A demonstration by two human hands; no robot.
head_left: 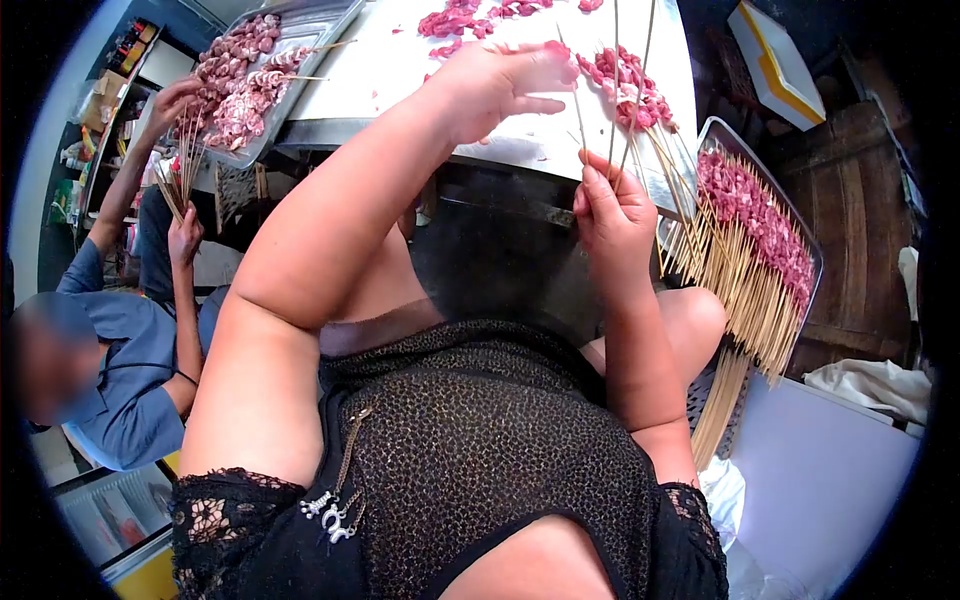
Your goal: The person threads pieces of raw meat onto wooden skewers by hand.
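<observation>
My left hand (500,88) is raised over the near edge of the white worktop, its fingertips beside the upper part of a thin skewer. A small reddish piece of meat (562,52) seems pinched at those blurred fingertips, while a lower finger sticks out apart. My right hand (615,215) is closed around the lower ends of several bamboo skewers (614,95), which point upward and fan apart. Just beyond it, meat skewers (628,85) lie on the worktop, their bare sticks running toward me. Loose raw meat pieces (450,22) are scattered farther back.
On the right, a metal tray (812,240) holds rows of loaded skewers. Bare sticks (722,400) lie below it. At the left, a co-worker's hand (185,235) grips a skewer bundle beside another meat tray (270,140). A white-and-yellow box (775,65) stands back right.
</observation>
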